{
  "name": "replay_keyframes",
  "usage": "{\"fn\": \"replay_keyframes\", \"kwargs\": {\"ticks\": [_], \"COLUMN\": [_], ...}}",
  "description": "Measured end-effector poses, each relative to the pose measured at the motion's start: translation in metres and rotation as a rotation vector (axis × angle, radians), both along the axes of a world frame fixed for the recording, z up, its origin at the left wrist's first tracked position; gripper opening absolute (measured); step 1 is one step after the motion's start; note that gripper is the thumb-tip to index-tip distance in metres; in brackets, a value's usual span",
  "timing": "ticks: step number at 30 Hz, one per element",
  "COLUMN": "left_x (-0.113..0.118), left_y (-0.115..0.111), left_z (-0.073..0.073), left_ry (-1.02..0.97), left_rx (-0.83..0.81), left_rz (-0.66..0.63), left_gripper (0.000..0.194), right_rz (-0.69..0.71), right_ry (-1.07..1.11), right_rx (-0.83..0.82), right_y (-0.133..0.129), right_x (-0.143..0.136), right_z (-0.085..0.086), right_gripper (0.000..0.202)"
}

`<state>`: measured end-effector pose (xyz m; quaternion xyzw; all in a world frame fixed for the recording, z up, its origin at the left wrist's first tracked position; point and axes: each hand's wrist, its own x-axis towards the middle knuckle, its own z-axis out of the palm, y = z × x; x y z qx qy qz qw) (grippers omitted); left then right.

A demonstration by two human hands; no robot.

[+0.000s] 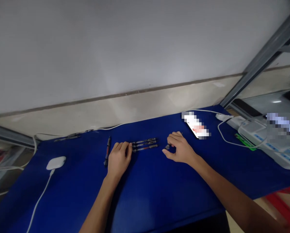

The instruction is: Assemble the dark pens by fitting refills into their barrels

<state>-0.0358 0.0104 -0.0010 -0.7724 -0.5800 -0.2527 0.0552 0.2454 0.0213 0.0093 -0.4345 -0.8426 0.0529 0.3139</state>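
Note:
Three pens (145, 145) with clear barrels and dark ends lie side by side on a blue-covered table. My left hand (118, 157) is closed over their left ends, its fingers hiding those tips. To their right, my right hand (180, 148) is curled, with a small dark piece (167, 147) between thumb and fingers. That piece looks like the end of a pen; the rest is covered by the hand. Left of my left hand, another dark pen (107, 151) with a reddish part lies apart, pointing away from me.
A lit phone (196, 125) lies beyond my right hand. Power strips (259, 136) and a green object (245, 141) are at right. At left are a white case (56, 162) on a cable and several thin dark items (71, 137). A wall (135, 106) stands behind.

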Motion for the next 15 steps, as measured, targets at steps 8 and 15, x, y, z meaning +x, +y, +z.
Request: {"fn": "replay_keyframes", "kwargs": {"ticks": [8, 15], "left_x": [0.013, 0.013], "left_y": [-0.005, -0.005], "left_z": [-0.001, -0.005], "left_ry": [-0.067, -0.066], "left_rx": [-0.001, -0.008], "left_rz": [-0.228, -0.243], "left_gripper": [0.016, 0.017], "right_rz": [-0.034, -0.044], "right_ry": [-0.007, -0.002], "right_rx": [-0.019, -0.020], "right_y": [-0.002, 0.000], "right_x": [-0.002, -0.002], "right_z": [0.000, -0.002], "right_gripper": [0.029, 0.030]}}
